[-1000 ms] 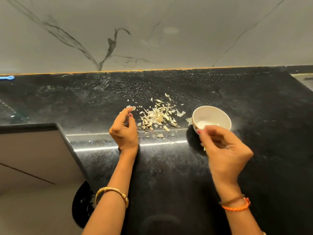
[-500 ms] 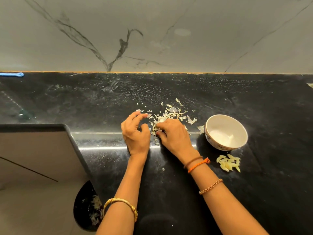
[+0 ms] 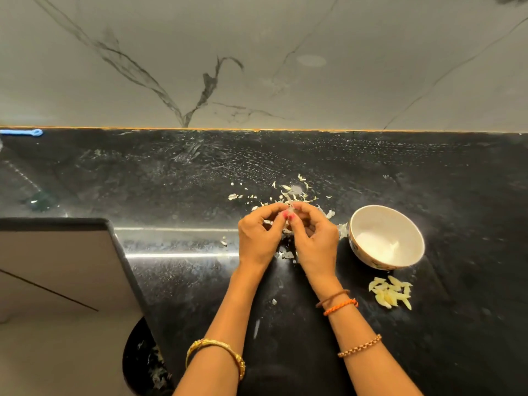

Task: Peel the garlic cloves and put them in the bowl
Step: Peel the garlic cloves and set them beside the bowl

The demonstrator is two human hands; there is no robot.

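My left hand [image 3: 258, 238] and my right hand [image 3: 314, 238] meet above the black counter, fingertips pinching a small garlic clove [image 3: 291, 207] between them; most of the clove is hidden by the fingers. Just beyond the hands lies a scatter of papery garlic skins [image 3: 294, 192]. A white bowl [image 3: 411, 221] stands to the right of my right hand and looks empty. Several peeled pale yellow cloves [image 3: 391, 294] lie in a small heap on the counter in front of the bowl.
The black stone counter [image 3: 428, 167] runs back to a grey marble wall [image 3: 257, 52]. At the left a counter edge [image 3: 125, 252] drops to a lower pale surface, with a dark bin [image 3: 145, 364] holding scraps below. A blue object [image 3: 25, 132] lies far left.
My right hand went from the bowl to the skin pile, then both hands rose and came together on a clove. The view shifted, bringing the peeled cloves into sight.
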